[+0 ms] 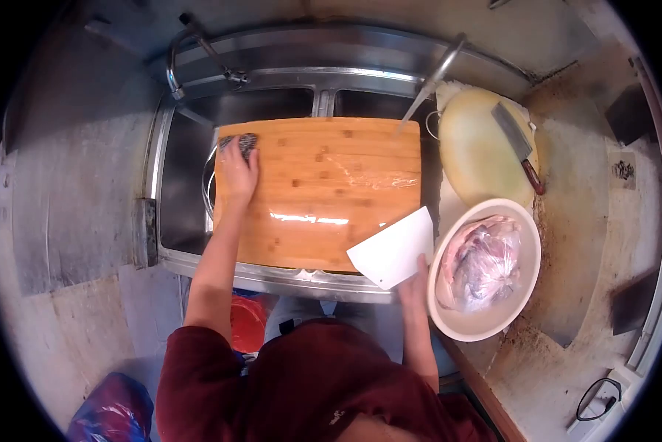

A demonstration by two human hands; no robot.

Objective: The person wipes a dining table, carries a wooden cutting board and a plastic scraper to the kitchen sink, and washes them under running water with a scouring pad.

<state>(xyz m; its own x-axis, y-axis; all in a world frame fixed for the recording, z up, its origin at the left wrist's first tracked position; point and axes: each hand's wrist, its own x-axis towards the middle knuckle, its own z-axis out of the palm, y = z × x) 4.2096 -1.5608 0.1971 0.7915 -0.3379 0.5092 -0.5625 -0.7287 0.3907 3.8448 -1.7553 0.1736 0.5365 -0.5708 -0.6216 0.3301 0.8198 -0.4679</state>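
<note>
A wet wooden cutting board (309, 195) lies across the metal double sink. My left hand (237, 175) presses a mottled grey scouring pad (250, 141) onto the board's upper left corner, fingers closed over it. At the lower right corner, my right hand (413, 283) grips a flat white sheet (393, 250) with a small hole near one corner. It is tilted over the board's edge, and its exact kind is unclear. Water runs from a faucet (441, 68) toward the board's upper right, where the surface is splashed.
A second faucet (191, 55) arches over the left basin (180, 191). To the right, a cleaver (513, 131) rests on a round yellowish board (471, 140). Nearer stands a cream bowl (449, 328) with plastic-wrapped raw meat or fish (485, 261). Below the sink sits a red container (247, 324).
</note>
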